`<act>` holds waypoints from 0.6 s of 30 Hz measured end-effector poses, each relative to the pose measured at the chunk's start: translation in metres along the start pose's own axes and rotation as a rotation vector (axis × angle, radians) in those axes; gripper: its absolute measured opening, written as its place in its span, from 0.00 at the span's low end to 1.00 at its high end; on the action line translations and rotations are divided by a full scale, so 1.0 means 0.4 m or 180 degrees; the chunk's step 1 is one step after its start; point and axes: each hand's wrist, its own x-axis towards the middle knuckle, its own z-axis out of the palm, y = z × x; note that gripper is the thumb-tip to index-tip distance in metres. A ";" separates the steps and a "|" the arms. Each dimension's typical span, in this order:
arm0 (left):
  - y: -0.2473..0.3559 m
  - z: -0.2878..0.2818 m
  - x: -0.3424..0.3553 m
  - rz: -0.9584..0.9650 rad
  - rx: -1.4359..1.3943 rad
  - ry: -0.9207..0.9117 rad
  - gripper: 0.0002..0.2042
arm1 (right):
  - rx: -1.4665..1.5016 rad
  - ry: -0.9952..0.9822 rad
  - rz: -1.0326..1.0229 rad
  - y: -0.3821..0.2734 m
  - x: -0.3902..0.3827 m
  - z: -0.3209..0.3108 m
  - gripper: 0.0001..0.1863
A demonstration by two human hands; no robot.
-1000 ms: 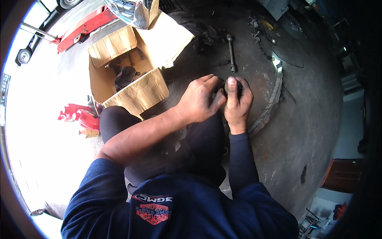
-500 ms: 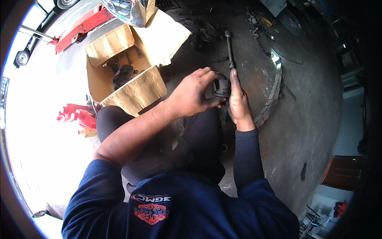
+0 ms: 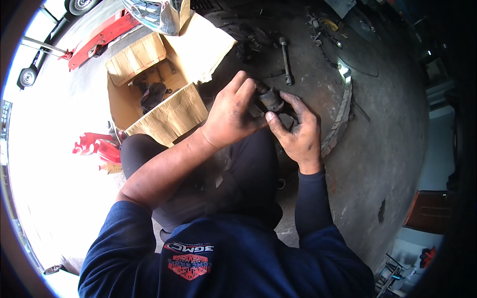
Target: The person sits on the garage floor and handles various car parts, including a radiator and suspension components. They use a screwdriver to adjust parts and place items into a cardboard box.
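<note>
Between my two hands is a dark, grimy cylindrical car part (image 3: pixel 272 100) with a wider rim, like a rubber bushing; its exact kind I cannot make out. My left hand (image 3: pixel 232 110) grips it from the left, fingers bent over its far end. From the right, my right hand (image 3: pixel 301 133) holds the rim between thumb and curled fingers. Smudges of black grease mark both hands. Just beyond them, a dark metal rod with thicker ends (image 3: pixel 285 62) lies on the floor.
An open cardboard box (image 3: pixel 166 111) with dark metal parts stands at the left, a clear headlight unit (image 3: pixel 156 15) behind it. Red bottles (image 3: pixel 105 149) and a red floor jack (image 3: pixel 102 39) are further left. A long curved strip (image 3: pixel 340 116) lies at the right.
My right hand has turned from lying flat along the part to gripping it with thumb and fingers. The part has tilted, and the rod beyond is more fully visible.
</note>
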 end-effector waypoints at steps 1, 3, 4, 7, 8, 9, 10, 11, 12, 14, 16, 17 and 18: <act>0.001 -0.002 0.000 0.0002 0.0063 -0.0049 0.29 | -0.0238 0.0022 -0.0181 0.000 0.000 -0.001 0.25; 0.003 -0.008 0.000 0.0010 0.0187 -0.0143 0.28 | -0.0565 0.0014 -0.0399 -0.001 0.000 -0.004 0.24; 0.003 -0.011 0.000 -0.0003 0.0242 -0.0193 0.28 | -0.0653 -0.0015 -0.0431 -0.001 -0.001 -0.006 0.24; 0.004 -0.013 0.000 0.0019 0.0253 -0.0290 0.29 | -0.0734 -0.0142 -0.0544 0.004 0.003 -0.011 0.22; 0.004 -0.011 0.000 0.0063 0.0157 -0.0280 0.29 | -0.0731 -0.0206 -0.0563 0.008 0.007 -0.010 0.22; 0.003 -0.009 -0.002 0.0090 0.0094 -0.0263 0.30 | -0.0692 -0.0234 -0.0572 0.012 0.011 -0.013 0.21; 0.001 -0.005 -0.004 -0.0048 -0.0440 -0.0289 0.30 | -0.0649 -0.0274 -0.0560 0.016 0.016 -0.014 0.21; -0.001 0.000 -0.007 -0.0203 -0.0947 -0.0314 0.30 | -0.0606 -0.0282 -0.0537 0.020 0.020 -0.015 0.21; -0.004 0.007 -0.010 -0.0362 -0.1456 -0.0336 0.30 | -0.0266 -0.0347 -0.0305 0.023 0.024 -0.017 0.20; -0.018 0.021 -0.016 -0.1833 -0.3032 -0.0490 0.29 | 0.0478 -0.0544 0.0698 0.028 0.027 -0.016 0.19; -0.043 0.034 -0.019 -0.2824 -0.4175 -0.1030 0.29 | 0.0098 -0.0705 -0.0123 0.046 0.036 -0.008 0.19; -0.052 0.046 -0.021 -0.3008 -0.4641 -0.1004 0.26 | -0.0114 -0.0800 -0.0413 0.064 0.041 -0.004 0.19; -0.067 0.053 -0.020 -0.3343 -0.4437 -0.0811 0.26 | -0.0059 -0.0967 -0.0266 0.093 0.045 -0.002 0.21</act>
